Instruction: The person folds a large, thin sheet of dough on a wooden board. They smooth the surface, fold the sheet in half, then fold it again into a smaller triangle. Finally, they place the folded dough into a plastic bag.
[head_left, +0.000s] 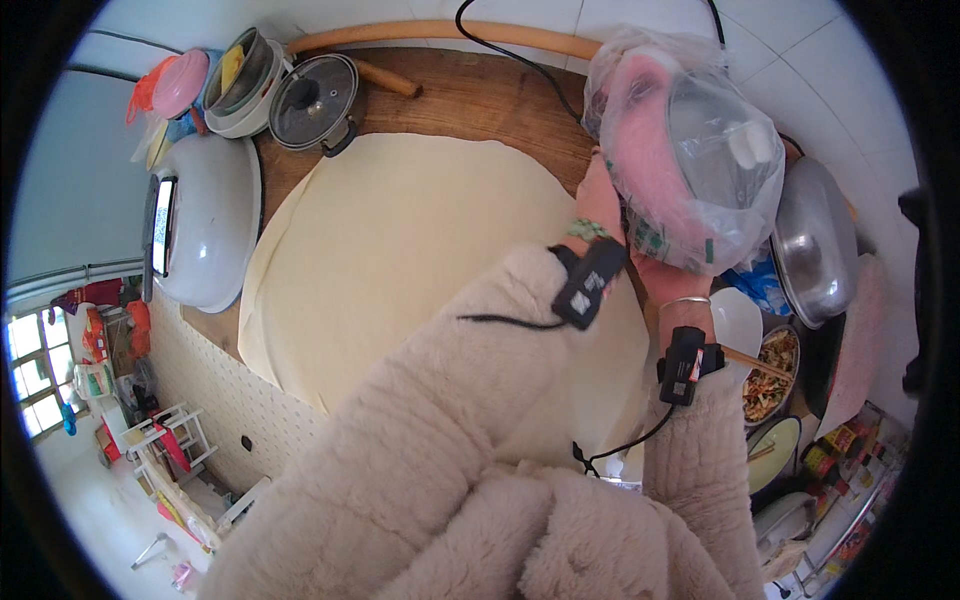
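Note:
A large thin sheet of rolled-out dough (420, 225) covers much of a wooden board (480, 82) before me, its left edge slightly folded over. At the board's right side, a pink container with a clear lid (645, 127) is wrapped in a clear plastic bag (697, 232). My left hand (598, 187) holds the bag's left side, its fingertips hidden behind the plastic. At the bag's near side, my right hand (671, 281) grips from below, its fingers also covered. Both wrists carry black strapped devices, and fluffy beige sleeves cover part of the dough.
A long rolling pin (442, 30) and a glass-lidded pot (304, 112) lie at the back. Left stands a white basin (214, 225) with a phone (163, 225). On the right are a metal basin (817, 240), a white bowl (735, 319) and a dish of shredded food (772, 375) with chopsticks.

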